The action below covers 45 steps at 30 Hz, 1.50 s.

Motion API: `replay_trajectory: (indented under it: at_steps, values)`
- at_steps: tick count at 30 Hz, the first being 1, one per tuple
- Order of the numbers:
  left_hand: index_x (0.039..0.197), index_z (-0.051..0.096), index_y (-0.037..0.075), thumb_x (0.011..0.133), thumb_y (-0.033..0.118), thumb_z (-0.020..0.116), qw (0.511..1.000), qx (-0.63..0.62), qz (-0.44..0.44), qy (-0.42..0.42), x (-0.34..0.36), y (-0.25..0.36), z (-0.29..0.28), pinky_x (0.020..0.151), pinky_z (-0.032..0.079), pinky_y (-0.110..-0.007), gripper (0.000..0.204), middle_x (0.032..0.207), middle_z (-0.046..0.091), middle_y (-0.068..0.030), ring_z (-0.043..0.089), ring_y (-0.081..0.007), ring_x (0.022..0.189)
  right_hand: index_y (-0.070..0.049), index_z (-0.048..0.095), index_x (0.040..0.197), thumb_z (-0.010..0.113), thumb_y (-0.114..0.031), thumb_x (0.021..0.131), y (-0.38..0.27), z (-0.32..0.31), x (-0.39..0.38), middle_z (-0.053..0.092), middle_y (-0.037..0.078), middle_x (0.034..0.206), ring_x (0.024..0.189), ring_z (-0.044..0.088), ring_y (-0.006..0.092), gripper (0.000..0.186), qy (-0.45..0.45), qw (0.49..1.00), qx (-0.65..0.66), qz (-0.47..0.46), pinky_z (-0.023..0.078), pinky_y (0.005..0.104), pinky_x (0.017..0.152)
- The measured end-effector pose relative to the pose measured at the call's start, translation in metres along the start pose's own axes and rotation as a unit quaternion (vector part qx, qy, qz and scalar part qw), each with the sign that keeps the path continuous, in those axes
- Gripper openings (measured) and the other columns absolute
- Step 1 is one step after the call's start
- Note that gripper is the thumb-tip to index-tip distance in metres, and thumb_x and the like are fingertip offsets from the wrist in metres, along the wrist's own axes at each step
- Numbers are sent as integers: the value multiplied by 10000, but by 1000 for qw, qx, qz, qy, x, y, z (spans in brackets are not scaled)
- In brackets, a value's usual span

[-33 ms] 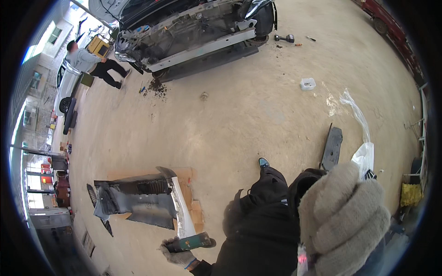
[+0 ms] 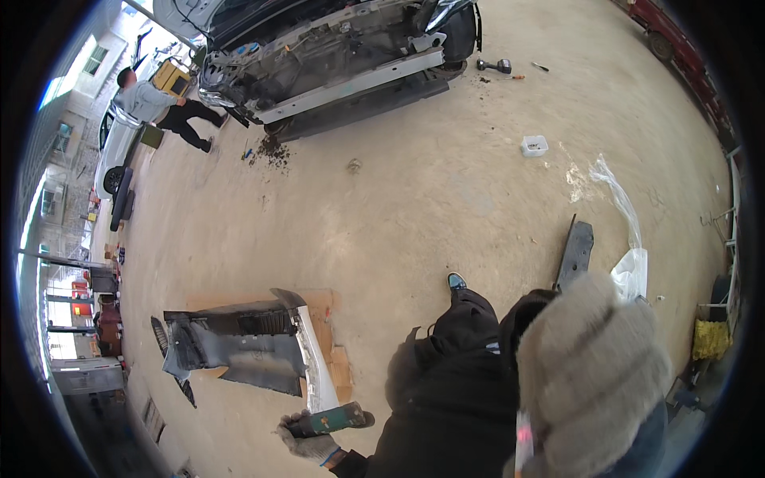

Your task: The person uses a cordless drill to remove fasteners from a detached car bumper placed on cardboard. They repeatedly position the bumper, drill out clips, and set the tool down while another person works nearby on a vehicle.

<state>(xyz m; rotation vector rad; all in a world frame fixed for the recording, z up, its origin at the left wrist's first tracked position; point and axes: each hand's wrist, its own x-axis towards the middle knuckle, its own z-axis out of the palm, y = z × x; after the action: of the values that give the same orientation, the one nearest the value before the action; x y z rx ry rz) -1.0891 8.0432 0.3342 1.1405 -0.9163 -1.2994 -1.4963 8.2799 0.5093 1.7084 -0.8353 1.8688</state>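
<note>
In my left hand [image 2: 307, 442], wearing a grey work glove, is a green-and-black cylindrical tool [image 2: 323, 422], held just beside a bumper-like car body panel [image 2: 235, 350]. That dark panel, with a pale edge, lies on flattened cardboard [image 2: 339, 358]. My right hand [image 2: 590, 366], in a thick knitted glove, is large and blurred at the lower right, fingers curled. Beside it shows a narrow white item with a pinkish glow [image 2: 523, 442], partly hidden, so what the hand holds is unclear. My dark-clothed legs and one shoe [image 2: 456, 280] are below.
A car with its front stripped [image 2: 335, 72] stands ahead, a person [image 2: 151, 107] at its left. On the floor lie a power tool [image 2: 500, 66], a plastic tub [image 2: 534, 146], a dark panel [image 2: 575, 251] and plastic sheeting [image 2: 628, 271]. A red vehicle [image 2: 661, 44] is far right.
My right hand has shifted slightly and looks more blurred. My left hand, the tool in it and the surroundings look almost the same.
</note>
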Motion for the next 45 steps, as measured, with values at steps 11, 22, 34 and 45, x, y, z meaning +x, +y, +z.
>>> replay_trajectory:
  at_steps: [11,22,34,45]
  values:
    - [986,626,77,988,421,595,998,20,26,56,9,-2,31,791,538,-380,346,857,598,-39,606,-199,804,-85,703,789,748,-10,687,51,-27,-148,662,103,993,921,657,244,135,-15,783,-265,563,515,367,835]
    - [957,607,59,965,381,575,989,102,45,97,-27,-10,46,709,527,-341,324,815,588,-64,594,-192,727,-61,700,818,736,-41,733,84,-20,-169,673,123,1068,1015,667,281,95,-33,774,-149,614,527,362,893]
    - [910,627,61,940,336,664,981,113,17,157,-58,-20,68,643,504,-307,279,790,566,-14,565,-144,694,-74,707,816,734,8,710,109,-41,-133,688,120,1088,972,681,280,136,-120,821,-154,536,545,360,842]
    - [776,591,47,910,214,645,957,274,-56,74,-51,-46,124,527,464,-273,221,644,542,-23,538,-150,546,-91,725,792,725,-10,709,131,-55,-119,686,107,1077,900,682,256,116,-79,803,-37,590,560,349,755]
